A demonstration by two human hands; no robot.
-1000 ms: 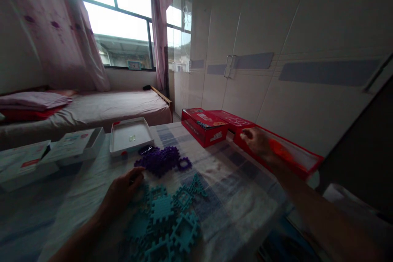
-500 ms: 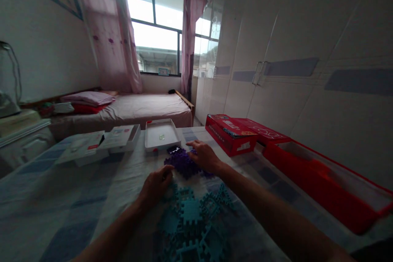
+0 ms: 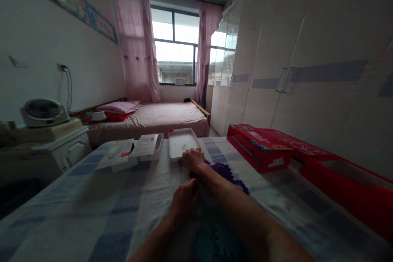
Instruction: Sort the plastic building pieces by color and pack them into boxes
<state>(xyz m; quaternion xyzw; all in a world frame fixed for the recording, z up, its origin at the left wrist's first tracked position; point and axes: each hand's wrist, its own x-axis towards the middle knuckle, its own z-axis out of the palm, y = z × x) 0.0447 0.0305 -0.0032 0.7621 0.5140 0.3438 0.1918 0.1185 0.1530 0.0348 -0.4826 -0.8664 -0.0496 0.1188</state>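
My right hand (image 3: 193,159) reaches to the near right corner of a shallow white box (image 3: 181,142), its fingers bent down and closed. Whatever lies under those fingers is hidden. Below it, my left hand (image 3: 186,194) is closed with curled fingers, close beneath my right wrist; I cannot make out what is in it. Purple toothed plastic pieces (image 3: 222,168) lie in a heap just right of my right hand, partly behind the forearm. Blue-green toothed pieces (image 3: 215,239) sit in shadow between my forearms, blurred and partly covered.
A red box (image 3: 259,147) stands at the right, with a long open red box (image 3: 346,190) nearer me. White flat boxes (image 3: 145,147) lie on the left of the checked tablecloth (image 3: 123,196). Beyond the table are a bed (image 3: 172,116) and a wardrobe (image 3: 264,49).
My right hand has moved left, off the purple pieces, to the white box's near corner. My left hand stays low beside the purple heap. The view has turned left and tilted up.
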